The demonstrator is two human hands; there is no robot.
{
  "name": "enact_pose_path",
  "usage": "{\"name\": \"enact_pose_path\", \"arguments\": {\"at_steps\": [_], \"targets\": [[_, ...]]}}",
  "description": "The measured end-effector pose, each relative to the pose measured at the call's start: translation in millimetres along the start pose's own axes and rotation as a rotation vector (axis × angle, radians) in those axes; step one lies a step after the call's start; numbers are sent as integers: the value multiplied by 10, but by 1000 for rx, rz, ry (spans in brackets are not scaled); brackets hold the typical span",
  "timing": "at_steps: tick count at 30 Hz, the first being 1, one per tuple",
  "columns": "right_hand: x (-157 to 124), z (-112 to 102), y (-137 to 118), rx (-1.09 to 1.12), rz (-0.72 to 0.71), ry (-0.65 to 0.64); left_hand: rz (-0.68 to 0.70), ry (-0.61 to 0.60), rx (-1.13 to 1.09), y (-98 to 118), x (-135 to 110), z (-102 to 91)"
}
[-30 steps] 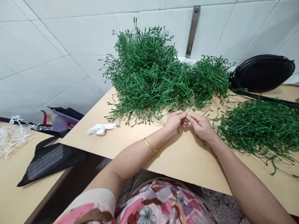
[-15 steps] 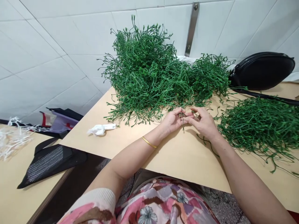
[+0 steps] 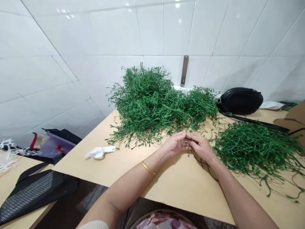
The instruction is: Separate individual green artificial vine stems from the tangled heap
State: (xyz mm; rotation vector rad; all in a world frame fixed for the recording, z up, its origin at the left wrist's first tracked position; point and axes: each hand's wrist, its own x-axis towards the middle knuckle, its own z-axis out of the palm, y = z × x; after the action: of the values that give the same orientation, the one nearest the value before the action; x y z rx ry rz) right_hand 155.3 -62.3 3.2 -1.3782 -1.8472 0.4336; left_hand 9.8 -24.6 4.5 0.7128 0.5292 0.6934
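Observation:
My left hand (image 3: pixel 175 145) and my right hand (image 3: pixel 201 147) meet over the table, fingertips pinched together. Between them is a thin green artificial stem (image 3: pixel 188 151), its lower end hanging below the fingers. Most of the stem is hidden by the fingers. A large heap of similar green stems (image 3: pixel 147 101) lies just beyond my hands against the wall. Another pile of green stems (image 3: pixel 254 148) spreads to the right of my right hand. Several loose dark stems (image 3: pixel 202 163) lie under my right wrist.
A crumpled white tissue (image 3: pixel 98 152) lies on the beige table (image 3: pixel 176 181) at the left. A black bag (image 3: pixel 241 100) with a strap sits at the back right. Left of a gap, a second table carries a black mesh item (image 3: pixel 30 194) and white stringy pieces (image 3: pixel 9 159).
The view has tilted up, so the table and hands appear lower. My right fingers have come closer to the left fingertips, both now pinching at the stem.

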Motion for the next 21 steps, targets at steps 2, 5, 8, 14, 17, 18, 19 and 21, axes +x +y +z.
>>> {"name": "enact_pose_path", "arguments": {"at_steps": [2,5,8,14,17,18,19,21], "targets": [[-65,-127,-19,-65,22,9,3,31,92,32,-17,13],[-238,-353,-14,-450,106,-43,47,99,274,69,-51,48],[-349,-510,-4,-712,146,-75,90,103,420,56,-78,101],[165,-445,-114,-220,71,238,186,1,697,-91,-93,179],[547,-268,-151,162,274,200,311,-29,1066,-92,-138,164],[638,-204,-158,274,344,119,369,-41,1249,-63,-162,148],[705,-147,-163,357,393,48,438,-53,1455,-19,-187,125],[772,-71,-176,399,406,4,596,-36,1887,115,-227,48]]}}
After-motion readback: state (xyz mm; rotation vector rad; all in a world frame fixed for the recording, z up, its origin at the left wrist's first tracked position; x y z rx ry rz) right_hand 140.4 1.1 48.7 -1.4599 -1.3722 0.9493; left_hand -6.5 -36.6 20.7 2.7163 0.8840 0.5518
